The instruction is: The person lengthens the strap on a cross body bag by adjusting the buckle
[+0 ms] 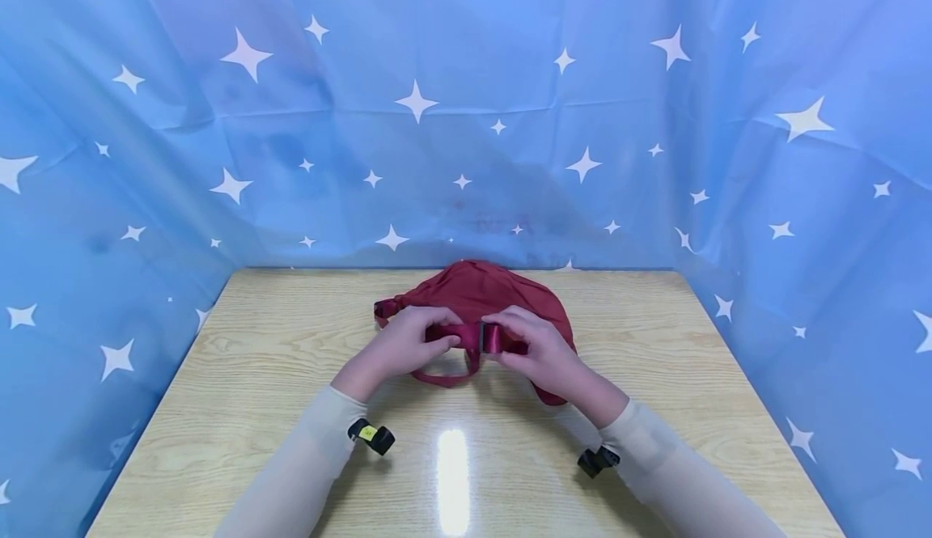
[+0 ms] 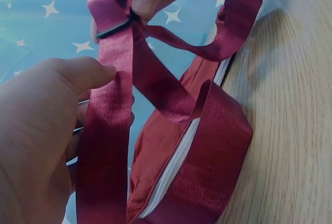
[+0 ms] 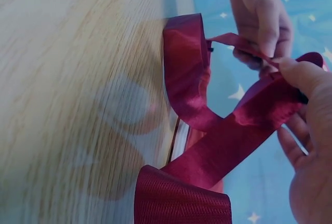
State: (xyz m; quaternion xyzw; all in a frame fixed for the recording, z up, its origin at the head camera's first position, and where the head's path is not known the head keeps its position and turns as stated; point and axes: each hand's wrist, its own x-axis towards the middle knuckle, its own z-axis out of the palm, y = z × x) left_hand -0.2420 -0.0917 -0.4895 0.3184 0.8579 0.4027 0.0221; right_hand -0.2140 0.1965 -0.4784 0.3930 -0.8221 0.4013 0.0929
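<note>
A red cloth bag lies on the table behind both hands. Its dark red strap is lifted in front of it, passing through a black slider buckle. The left hand pinches the strap just left of the slider, thumb on the near face and fingers behind. On the other side, the right hand pinches the strap's small loop beside the slider. More strap hangs below in twisted loops, and a pale zip runs along the bag in the left wrist view.
A dark buckle sits at the bag's left end. The wooden table reaches back to a blue curtain with white stars, which also hangs on both sides. Black wrist cameras are strapped to both sleeves.
</note>
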